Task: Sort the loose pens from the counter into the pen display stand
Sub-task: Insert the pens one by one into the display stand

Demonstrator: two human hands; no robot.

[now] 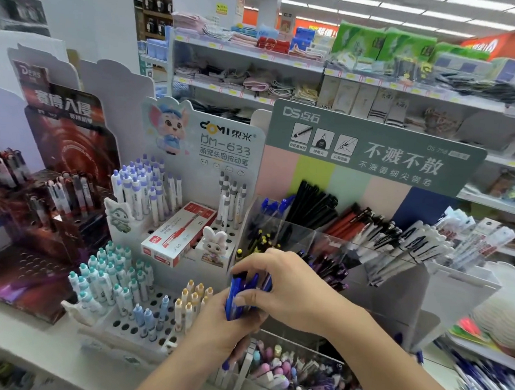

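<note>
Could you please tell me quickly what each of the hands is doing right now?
Left hand: grips a bundle of blue plastic pens.
Right hand: fingers curled over the same bundle, pinching the pen tops.

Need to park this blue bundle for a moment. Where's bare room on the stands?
Empty holes lie on the white stand's lower tier, between the teal-capped pens and yellow-capped pens. The red box fills the upper tier's middle. The clear bins behind both hands are crowded.
</note>
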